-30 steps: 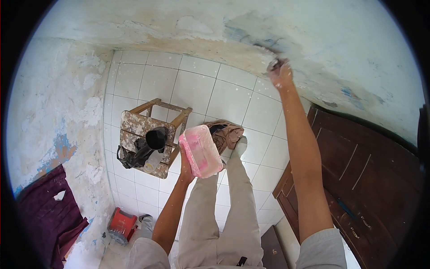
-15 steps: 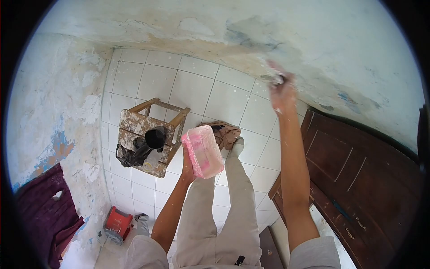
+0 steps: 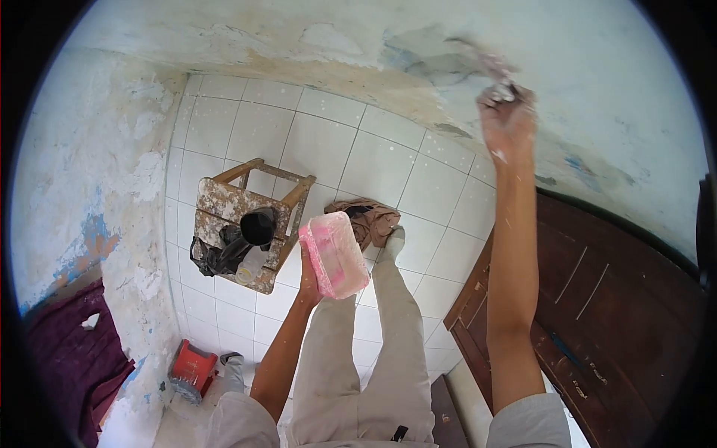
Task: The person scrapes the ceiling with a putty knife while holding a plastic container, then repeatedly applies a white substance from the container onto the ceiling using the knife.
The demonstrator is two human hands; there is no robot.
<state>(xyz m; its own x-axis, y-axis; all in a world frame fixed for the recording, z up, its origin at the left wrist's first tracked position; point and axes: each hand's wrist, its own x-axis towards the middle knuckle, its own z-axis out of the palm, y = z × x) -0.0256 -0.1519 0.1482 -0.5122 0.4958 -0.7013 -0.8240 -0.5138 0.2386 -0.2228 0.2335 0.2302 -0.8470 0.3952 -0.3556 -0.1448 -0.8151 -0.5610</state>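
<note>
My left hand (image 3: 308,282) grips a pink plastic tub (image 3: 340,257) by its side; pale residue coats the tub and its inside. Up at the wall (image 3: 336,45), my right hand (image 3: 509,123) is closed around a slim, white-smeared hand tool (image 3: 489,63). Motion blurs this tool, so its exact kind does not show. Its far end points up and left, over a grey, patchy part of the wall. White smears also mark my right fingers and wrist.
A paint-splashed wooden stool (image 3: 231,201) carries a black cup (image 3: 258,227), a black plastic bag (image 3: 216,257) and a clear container (image 3: 252,267). Brown cloth (image 3: 366,220) lies by my foot. Dark wooden furniture (image 3: 597,299) stands right; a red container (image 3: 193,369) and purple cloth (image 3: 75,358) are left.
My right hand has moved up and to the right along the wall with the tool. My left hand and the pink tub have shifted only slightly.
</note>
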